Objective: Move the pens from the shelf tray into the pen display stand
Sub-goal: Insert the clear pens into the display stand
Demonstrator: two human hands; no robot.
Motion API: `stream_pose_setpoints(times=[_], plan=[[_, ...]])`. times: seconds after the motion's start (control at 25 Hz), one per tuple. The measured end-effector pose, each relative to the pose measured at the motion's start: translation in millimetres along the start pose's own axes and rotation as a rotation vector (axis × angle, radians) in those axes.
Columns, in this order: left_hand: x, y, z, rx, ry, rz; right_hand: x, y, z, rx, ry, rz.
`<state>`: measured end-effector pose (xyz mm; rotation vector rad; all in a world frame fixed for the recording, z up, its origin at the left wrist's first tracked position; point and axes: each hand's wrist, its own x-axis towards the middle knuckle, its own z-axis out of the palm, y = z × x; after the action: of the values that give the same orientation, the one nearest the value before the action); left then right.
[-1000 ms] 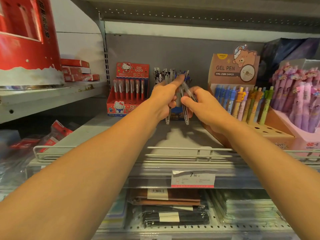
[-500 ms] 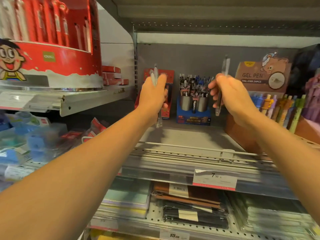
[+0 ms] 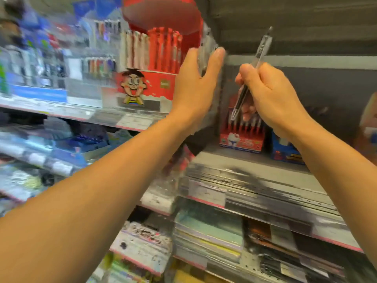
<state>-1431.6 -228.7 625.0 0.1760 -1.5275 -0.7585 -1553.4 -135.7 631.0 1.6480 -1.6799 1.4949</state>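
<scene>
My left hand (image 3: 195,82) is raised, fingers closed round a clear pen (image 3: 205,48) that shows blurred above the fingertips. It sits just right of a round red pen display stand (image 3: 155,82) with a cartoon boy on its front and red and white pens standing in it. My right hand (image 3: 269,92) grips a clear pen with a black tip (image 3: 260,52), held slanted, tip down. Behind it on the shelf stand a red cartoon pen box (image 3: 241,137) and a blue box (image 3: 285,152).
The grey shelf (image 3: 255,172) with a wire front rail and price tags runs under my right hand. Stacked notebooks (image 3: 208,237) lie on the shelf below. Blurred stationery packs (image 3: 51,64) fill the left shelves. A shelf upright rises between my hands.
My view has swung left and up, bringing the red stand towards the middle. Both hands rose with their pens, and the left hand moved close beside the stand.
</scene>
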Motion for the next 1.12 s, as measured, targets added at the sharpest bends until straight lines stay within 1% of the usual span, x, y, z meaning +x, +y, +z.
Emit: stream_pose_setpoints(times=[0.12, 0.28, 0.36, 0.48, 0.56, 0.68, 0.76, 0.88, 1.12], plan=[[9.8, 5.8, -77.0, 0.010, 0.020, 0.006, 9.9, -52.0, 57.3, 0.041, -0.053, -0.090], [22.0, -5.5, -203.2, 0.062, 0.057, -0.071, 17.8, -121.7, 152.3, 0.104, -0.111, -0.161], [27.3, -13.9, -271.3, 0.096, 0.067, -0.117, 22.2, -153.9, 204.4, 0.157, -0.147, -0.166], [29.5, -25.5, -373.7, 0.182, 0.121, -0.147, 27.3, -204.3, 289.1, 0.386, -0.237, -0.106], [27.5, -28.1, -435.9, 0.247, 0.145, -0.168, 29.5, -235.2, 342.6, 0.487, -0.290, -0.097], [29.9, -30.5, -517.5, 0.301, 0.210, -0.209, 32.1, -277.8, 419.7, 0.557, -0.355, -0.114], [34.4, -33.4, -560.4, 0.315, 0.256, -0.225, 34.6, -302.0, 463.7, 0.577, -0.400, -0.136], [43.9, -51.3, -612.0, 0.401, 0.292, -0.221, 41.3, -330.9, 521.7, 0.598, -0.437, -0.181], [87.4, -117.9, -686.1, 0.444, 0.298, -0.204, 79.8, -352.6, 643.4, 0.565, -0.405, -0.261]])
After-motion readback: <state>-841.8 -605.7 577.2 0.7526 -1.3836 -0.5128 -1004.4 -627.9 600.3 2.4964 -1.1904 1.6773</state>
